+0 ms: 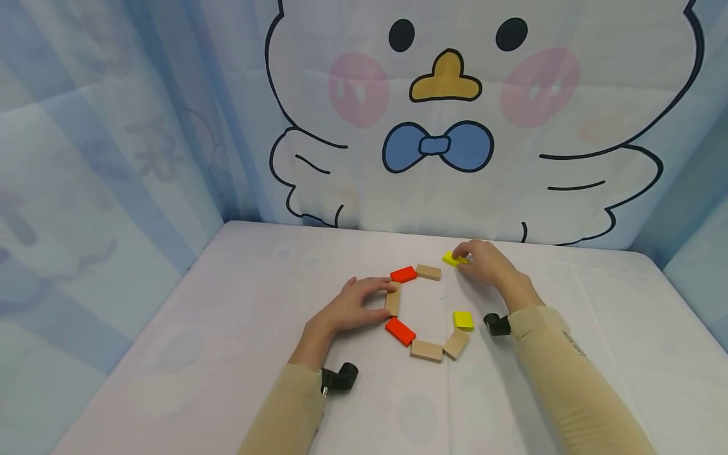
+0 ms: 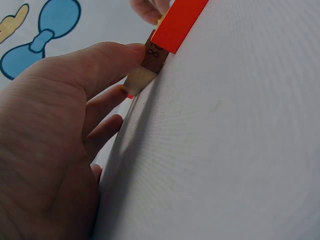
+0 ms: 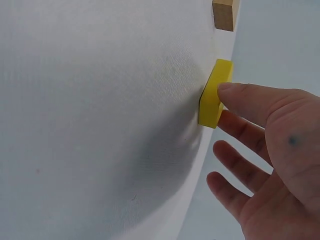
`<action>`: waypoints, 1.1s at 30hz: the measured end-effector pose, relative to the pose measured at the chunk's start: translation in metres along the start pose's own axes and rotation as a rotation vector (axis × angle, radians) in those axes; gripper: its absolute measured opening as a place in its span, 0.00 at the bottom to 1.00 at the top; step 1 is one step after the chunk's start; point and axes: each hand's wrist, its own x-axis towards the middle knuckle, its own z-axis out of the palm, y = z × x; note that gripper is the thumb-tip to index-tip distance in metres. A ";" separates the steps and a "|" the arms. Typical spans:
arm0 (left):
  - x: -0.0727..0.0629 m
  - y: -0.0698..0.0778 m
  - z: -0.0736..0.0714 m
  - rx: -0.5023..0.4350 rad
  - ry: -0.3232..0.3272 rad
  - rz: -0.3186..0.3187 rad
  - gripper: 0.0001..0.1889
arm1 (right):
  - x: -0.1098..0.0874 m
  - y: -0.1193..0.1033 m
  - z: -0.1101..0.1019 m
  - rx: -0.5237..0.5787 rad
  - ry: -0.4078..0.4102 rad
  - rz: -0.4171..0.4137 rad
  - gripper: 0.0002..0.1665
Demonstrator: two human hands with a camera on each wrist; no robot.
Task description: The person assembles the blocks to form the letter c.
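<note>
Flat blocks lie in an open ring on the white table. My left hand [image 1: 359,303] pinches a plain wooden block [image 1: 393,301] on the ring's left side, thumb at the near end, a finger at the far end. In the left wrist view the thumb touches that wooden block [image 2: 142,75], which bears dark markings. Beyond the ring's far side, my right hand [image 1: 486,264] pinches a yellow block [image 1: 449,258]. The right wrist view shows this yellow block [image 3: 216,95] between thumb and index finger, the other fingers spread. Whether it touches the table is unclear.
Red blocks [image 1: 403,274] [image 1: 400,331] adjoin both ends of the held wooden block. Other wooden blocks [image 1: 429,272] [image 1: 426,351] [image 1: 456,344] and a second yellow block [image 1: 463,320] form the rest of the ring. A printed curtain [image 1: 443,196] hangs behind the table [image 1: 227,354].
</note>
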 end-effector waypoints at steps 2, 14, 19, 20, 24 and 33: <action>0.000 0.000 0.000 -0.002 0.000 0.001 0.26 | -0.001 0.000 0.000 0.003 0.000 0.004 0.16; -0.001 0.002 0.000 -0.021 0.005 0.006 0.26 | -0.007 0.006 -0.001 0.008 -0.013 0.009 0.15; -0.001 0.003 0.000 -0.023 0.011 0.007 0.25 | -0.011 0.007 0.000 0.009 -0.023 -0.001 0.15; -0.001 0.003 0.000 -0.026 0.014 0.010 0.25 | -0.012 0.007 0.000 0.011 -0.023 -0.002 0.15; -0.001 0.004 0.000 -0.026 0.015 0.008 0.25 | -0.015 0.007 0.002 0.006 -0.015 -0.019 0.15; -0.001 0.003 0.000 -0.017 0.010 -0.001 0.25 | -0.024 0.001 0.004 0.014 -0.030 -0.016 0.14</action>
